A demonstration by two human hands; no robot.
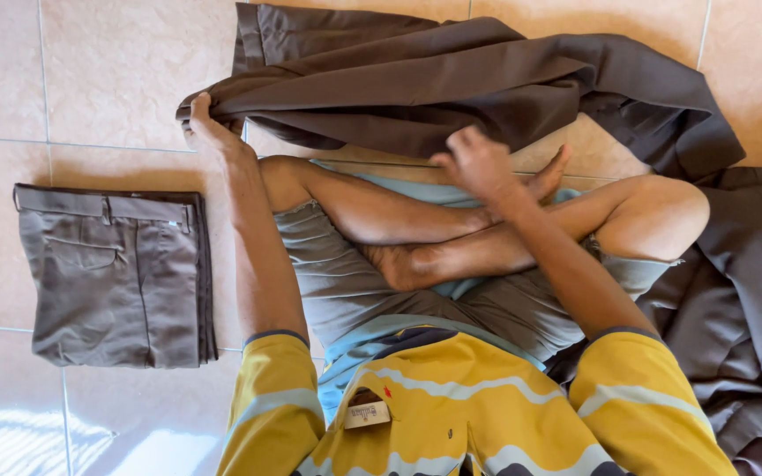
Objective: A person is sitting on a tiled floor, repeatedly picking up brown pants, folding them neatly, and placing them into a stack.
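I sit cross-legged on a tiled floor (pixel 116 79). A dark brown pair of trousers (pixel 451 84) lies spread in front of my knees. My left hand (pixel 207 128) grips the left end of the trousers, fingers closed on the cloth. My right hand (pixel 476 161) is pressed on the lower edge of the same garment near its middle, fingers curled against the fabric; its hold is unclear.
A folded stack of grey-brown trousers (pixel 112 273) lies on the floor to my left. More loose dark garments (pixel 751 291) are heaped at my right side. My bare feet (pixel 407 264) are crossed on a light blue cloth under me.
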